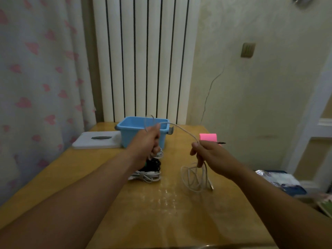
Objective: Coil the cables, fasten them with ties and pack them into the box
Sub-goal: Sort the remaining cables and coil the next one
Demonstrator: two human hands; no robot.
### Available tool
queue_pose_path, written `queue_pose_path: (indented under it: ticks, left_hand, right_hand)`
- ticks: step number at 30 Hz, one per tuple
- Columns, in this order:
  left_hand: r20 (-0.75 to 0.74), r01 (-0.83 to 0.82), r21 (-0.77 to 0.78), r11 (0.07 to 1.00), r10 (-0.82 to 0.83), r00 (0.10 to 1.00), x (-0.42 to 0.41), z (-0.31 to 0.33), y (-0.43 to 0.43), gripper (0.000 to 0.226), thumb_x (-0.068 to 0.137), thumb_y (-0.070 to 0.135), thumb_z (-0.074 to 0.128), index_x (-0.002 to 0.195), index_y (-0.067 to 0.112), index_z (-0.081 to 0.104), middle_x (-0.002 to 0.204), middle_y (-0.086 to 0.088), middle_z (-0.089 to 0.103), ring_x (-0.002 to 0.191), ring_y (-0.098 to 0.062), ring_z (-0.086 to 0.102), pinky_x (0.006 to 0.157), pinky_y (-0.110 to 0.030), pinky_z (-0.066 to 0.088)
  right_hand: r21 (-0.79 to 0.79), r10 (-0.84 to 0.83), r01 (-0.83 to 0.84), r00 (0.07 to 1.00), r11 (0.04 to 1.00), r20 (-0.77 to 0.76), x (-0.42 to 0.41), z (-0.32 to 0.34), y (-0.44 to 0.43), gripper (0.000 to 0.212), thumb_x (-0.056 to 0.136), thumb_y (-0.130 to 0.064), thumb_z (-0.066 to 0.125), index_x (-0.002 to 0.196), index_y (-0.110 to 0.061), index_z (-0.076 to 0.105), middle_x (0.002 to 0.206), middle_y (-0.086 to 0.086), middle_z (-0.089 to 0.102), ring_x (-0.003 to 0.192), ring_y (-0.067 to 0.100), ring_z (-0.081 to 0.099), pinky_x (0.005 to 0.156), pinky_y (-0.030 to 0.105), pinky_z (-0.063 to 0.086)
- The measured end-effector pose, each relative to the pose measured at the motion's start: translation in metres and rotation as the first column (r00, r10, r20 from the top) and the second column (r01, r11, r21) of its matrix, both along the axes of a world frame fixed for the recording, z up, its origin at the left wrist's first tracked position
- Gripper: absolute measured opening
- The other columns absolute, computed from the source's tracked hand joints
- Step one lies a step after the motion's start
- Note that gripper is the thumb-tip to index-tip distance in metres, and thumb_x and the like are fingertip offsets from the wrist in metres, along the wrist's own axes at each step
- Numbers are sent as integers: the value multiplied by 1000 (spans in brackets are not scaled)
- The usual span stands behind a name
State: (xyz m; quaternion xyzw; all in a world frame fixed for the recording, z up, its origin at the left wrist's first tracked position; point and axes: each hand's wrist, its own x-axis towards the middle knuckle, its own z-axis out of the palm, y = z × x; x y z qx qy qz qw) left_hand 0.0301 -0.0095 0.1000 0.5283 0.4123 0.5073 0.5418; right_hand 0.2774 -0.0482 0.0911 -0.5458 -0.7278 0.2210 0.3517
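Observation:
A thin white cable [181, 129] arcs between both hands above the wooden table [161, 212]. My left hand [145, 141] grips one end of it, with a few small loops showing above and below the fist. My right hand [210, 155] pinches the cable further along, and loose loops [194, 178] hang from it down to the table. The blue box [131, 126] stands open just behind my left hand. A tied white cable bundle [147, 176] and a black cable bundle [152, 165] lie under my left wrist.
A white lid [97, 141] with a grey handle lies left of the box. A pink roll [208, 137] and a black pen [221, 143] sit at the back right. A radiator and a curtain stand behind the table; bags lie right of it.

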Motion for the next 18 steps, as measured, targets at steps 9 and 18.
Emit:
queue_pose_path:
  ticks: [9,18]
  left_hand:
    - [-88,93,-36,995,-96,992,42,-33,-9,75,83,80,70,111,10,67,92,-12,60,86,-28,53,73,-40,41]
    - [507,73,-237,969,59,860,22,-12,2,44,110,52,48,85,18,57,63,-2,49,55,-16,52,58,-33,54]
  right_hand:
    - [105,17,-74,886,992,464,-66,-8,1,40,111,-44,34,111,-23,68,95,-2,74,81,17,68,77,41,58]
    - [7,11,-16,891,1000,455,-47,-25,2,31,109,-46,49,87,-28,60,83,-1,65,75,16,60,64,37,46]
